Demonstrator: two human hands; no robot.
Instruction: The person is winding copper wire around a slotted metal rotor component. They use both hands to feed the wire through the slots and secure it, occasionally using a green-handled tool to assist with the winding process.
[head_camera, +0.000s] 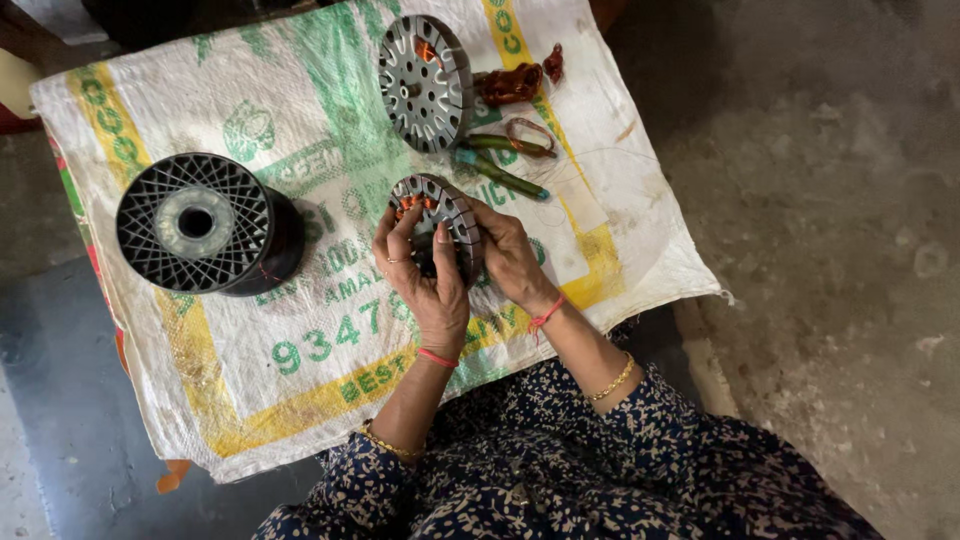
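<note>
We hold a slotted metal ring (440, 222) between both hands, just below the centre of the white woven sack (300, 330) that covers the table. Our left hand (425, 280) grips it from about seven o'clock, thumb laid up across its face and fingers curled around the near-left rim. Our right hand (510, 262) closes on it from four o'clock, fingers bent over the right edge. The ring stands tilted, its flat face turned up toward us, so its axis points roughly at the camera. Copper wire (412, 203) shows in the slots at about eleven o'clock on the ring, closest to the fingertips of the left hand.

At twelve o'clock from the ring lies a second slotted disc (425, 85), well apart. At nine o'clock sits a black spool (205, 225). Two green sticks (505, 165) and small copper coils (512, 85) lie at about one o'clock. The sack carries green lettering and yellow bands along its edges, with a green panel running up its middle.
</note>
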